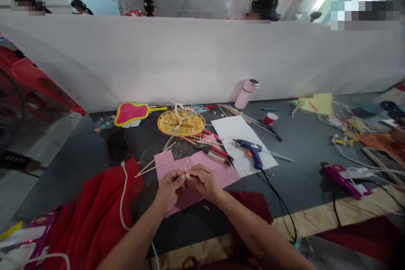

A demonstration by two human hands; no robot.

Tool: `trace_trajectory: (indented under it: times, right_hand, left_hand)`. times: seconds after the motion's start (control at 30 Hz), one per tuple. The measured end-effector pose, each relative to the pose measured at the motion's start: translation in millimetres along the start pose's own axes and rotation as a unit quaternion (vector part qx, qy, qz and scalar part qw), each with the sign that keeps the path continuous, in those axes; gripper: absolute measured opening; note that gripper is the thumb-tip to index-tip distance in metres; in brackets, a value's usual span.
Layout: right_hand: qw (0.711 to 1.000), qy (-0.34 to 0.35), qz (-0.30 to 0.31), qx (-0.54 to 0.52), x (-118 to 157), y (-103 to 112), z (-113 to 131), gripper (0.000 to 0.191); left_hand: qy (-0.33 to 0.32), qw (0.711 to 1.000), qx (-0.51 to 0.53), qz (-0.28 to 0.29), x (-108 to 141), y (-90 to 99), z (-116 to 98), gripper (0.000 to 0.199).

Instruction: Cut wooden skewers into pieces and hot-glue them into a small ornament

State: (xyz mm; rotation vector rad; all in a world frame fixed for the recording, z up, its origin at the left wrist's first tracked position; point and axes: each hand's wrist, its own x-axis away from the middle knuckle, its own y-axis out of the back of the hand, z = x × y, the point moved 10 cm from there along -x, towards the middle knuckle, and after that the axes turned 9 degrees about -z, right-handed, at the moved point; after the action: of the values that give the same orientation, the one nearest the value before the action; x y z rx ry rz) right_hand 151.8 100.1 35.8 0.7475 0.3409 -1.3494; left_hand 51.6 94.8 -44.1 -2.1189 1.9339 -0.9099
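Both hands meet over a sheet of pink paper [180, 202] at the front of the dark table. Between their fingertips is a small pale cream piece [187, 175], too small to name. My left hand [171, 185] pinches it from the left with thumb and forefinger. From the right, the curled fingers of my right hand [205, 181] close on the same piece. A few tiny pale bits [186, 163] lie on the paper just beyond the fingertips. Thin wooden sticks [155, 161] rest across the paper's left edge.
A blue glue gun [253, 152] lies on white paper [234, 128], its cord trailing forward. Behind the hands are pliers [218, 150] and a wicker basket [164, 124]. A pink bottle [243, 95] stands by the white partition [190, 59]. Red cloth [101, 202] and a phone [118, 147] lie left.
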Motion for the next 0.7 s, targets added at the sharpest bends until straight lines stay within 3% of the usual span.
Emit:
trace_trajectory:
  times: [0.7]
  right_hand:
    - [1.0, 0.001, 0.003, -0.013, -1.2, 2.6, 3.0, 0.026]
  left_hand:
    - [-0.007, 1.0, -0.026, 0.001, -0.5, 1.5, -2.8, 0.018]
